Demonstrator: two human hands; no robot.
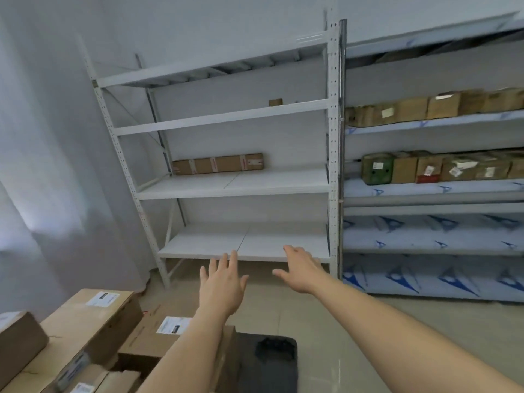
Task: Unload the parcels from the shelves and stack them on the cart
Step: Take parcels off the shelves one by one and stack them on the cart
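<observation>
A white metal shelf unit (232, 191) stands ahead. On its middle board lies a long flat brown parcel (217, 163) with red tape bands. A small brown box (275, 102) sits on the board above. My left hand (222, 282) and my right hand (302, 269) are both stretched forward in the air with fingers spread, holding nothing, in front of the bare lowest board. At the bottom left, several brown parcels (93, 319) with white labels are stacked on the black cart (269, 361).
A second shelf unit (431, 194) on the right carries rows of brown boxes and a green box (377, 169); its lower boards have blue-patterned film. A pale wall stands to the left. Beige tiled floor (354, 336) lies between cart and shelves.
</observation>
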